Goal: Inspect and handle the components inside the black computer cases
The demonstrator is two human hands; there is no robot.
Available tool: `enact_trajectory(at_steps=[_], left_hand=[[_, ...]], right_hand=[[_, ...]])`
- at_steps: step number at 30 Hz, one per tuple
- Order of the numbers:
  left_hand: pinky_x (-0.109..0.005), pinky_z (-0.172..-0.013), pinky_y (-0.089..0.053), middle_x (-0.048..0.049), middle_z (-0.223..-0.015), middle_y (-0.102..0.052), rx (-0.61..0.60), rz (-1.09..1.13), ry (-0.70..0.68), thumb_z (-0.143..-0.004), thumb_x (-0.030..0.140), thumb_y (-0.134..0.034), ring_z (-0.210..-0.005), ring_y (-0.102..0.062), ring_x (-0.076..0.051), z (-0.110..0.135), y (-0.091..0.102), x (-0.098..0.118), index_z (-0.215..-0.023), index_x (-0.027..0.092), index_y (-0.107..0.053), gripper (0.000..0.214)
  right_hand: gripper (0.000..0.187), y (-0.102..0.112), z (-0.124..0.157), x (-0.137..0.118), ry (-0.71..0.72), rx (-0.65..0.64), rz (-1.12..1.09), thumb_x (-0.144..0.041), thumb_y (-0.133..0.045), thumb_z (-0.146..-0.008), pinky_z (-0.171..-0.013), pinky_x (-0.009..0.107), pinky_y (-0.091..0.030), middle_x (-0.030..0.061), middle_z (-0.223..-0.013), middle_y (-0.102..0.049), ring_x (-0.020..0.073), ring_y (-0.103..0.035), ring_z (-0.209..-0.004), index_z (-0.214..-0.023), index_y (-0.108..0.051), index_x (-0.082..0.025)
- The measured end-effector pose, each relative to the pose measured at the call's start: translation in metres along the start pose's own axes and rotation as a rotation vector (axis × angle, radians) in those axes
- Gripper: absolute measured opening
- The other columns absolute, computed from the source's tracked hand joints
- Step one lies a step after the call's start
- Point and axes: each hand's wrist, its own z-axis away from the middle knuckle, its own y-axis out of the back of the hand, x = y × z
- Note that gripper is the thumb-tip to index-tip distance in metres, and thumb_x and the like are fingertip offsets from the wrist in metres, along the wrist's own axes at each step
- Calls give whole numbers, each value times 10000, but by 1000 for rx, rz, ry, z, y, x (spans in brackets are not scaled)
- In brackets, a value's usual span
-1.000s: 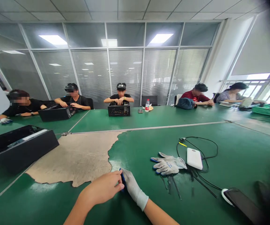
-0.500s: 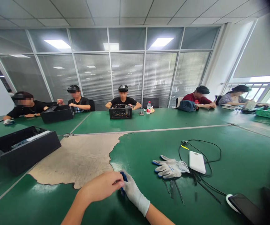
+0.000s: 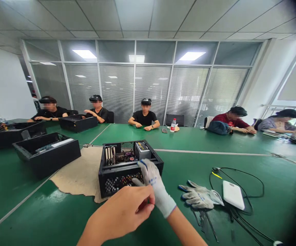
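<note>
My right hand (image 3: 155, 182) wears a grey-white work glove with blue fingertips. Its fingers are stretched out at the near top edge of an open black computer case (image 3: 123, 171); whether they touch it I cannot tell. My bare left hand (image 3: 127, 212) is closed, with bent fingers and thumb close together by the glove's wrist. Anything pinched there is hidden. Inside the case show a power supply (image 3: 142, 150), a circuit board and a fan. The case stands partly on a torn tan sheet (image 3: 73, 181).
A second glove (image 3: 199, 195) lies at right, beside a white power bank (image 3: 233, 194), black cables (image 3: 255, 171) and thin dark strips (image 3: 211, 225). Another black case (image 3: 50, 153) stands at left. Several people sit across the green table, with a bottle (image 3: 172, 125) near the middle one.
The computer case that stood before the middle co-worker now stands in front of me. My gloved hand has opened out towards it, and my view has turned left. Another case shows at far left.
</note>
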Motion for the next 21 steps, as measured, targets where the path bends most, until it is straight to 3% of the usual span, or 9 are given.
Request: enact_trajectory(at_steps=[2,5,8,11,14,17,19,21], left_hand=[[-286,-619,-351,72,-797,-599,40,1,10,-1005,173,-533,-676,-527,-148,7,10,-5,-929,257,-531,113],[-307,-631,-355,47,-805,-589,213,-108,128,-1072,259,-469,-707,-545,-174,15,23,-19,-878,243,-497,196],[-333,-669,-381,7,-870,-587,348,-258,214,-1093,290,-393,-764,-566,-208,21,31,-31,-872,233,-475,243],[-348,-723,-424,-22,-981,-604,398,-272,217,-1095,297,-359,-836,-586,-221,26,34,-33,-929,228,-510,234],[-349,-777,-451,-30,-1036,-619,358,-225,182,-1097,302,-346,-886,-595,-215,28,33,-29,-968,223,-544,249],[-335,-761,-444,-16,-1006,-642,253,-171,170,-1092,305,-373,-875,-596,-206,24,28,-30,-945,219,-553,248],[-320,-711,-426,3,-944,-655,140,-111,172,-1080,323,-421,-825,-593,-198,18,23,-35,-943,224,-573,228],[-308,-660,-404,13,-879,-655,13,-60,174,-1064,349,-465,-772,-589,-192,10,17,-45,-968,230,-607,209]], right_hand=[[546,7,-32,0,39,-121,224,-468,-704,-899,-1128,569,-383,184,-1268,-660,376,-565,-1256,-1361,-611,-194],[496,15,-58,-10,83,-294,543,-527,-671,-940,-1029,507,-448,202,-1178,-702,361,-630,-1142,-1256,-645,-144],[565,29,-58,-25,66,-371,603,-631,-656,-930,-958,462,-466,198,-1149,-721,348,-660,-1080,-1204,-657,-137],[576,55,-40,-28,66,-396,576,-640,-688,-909,-925,422,-477,172,-1112,-745,323,-691,-1032,-1209,-673,-148],[329,92,-13,-13,240,-473,441,-368,-673,-970,-886,340,-494,115,-1158,-763,248,-710,-992,-1267,-707,-229],[433,122,1,1,377,-662,339,-108,-573,-935,-799,294,-499,57,-1023,-799,194,-703,-817,-1289,-740,-295],[436,125,-2,2,281,-769,273,-100,-579,-916,-767,283,-495,44,-918,-806,181,-685,-732,-1277,-756,-269],[314,115,-10,-2,100,-849,141,-162,-635,-902,-757,265,-496,30,-876,-813,163,-681,-699,-1151,-807,-245]])
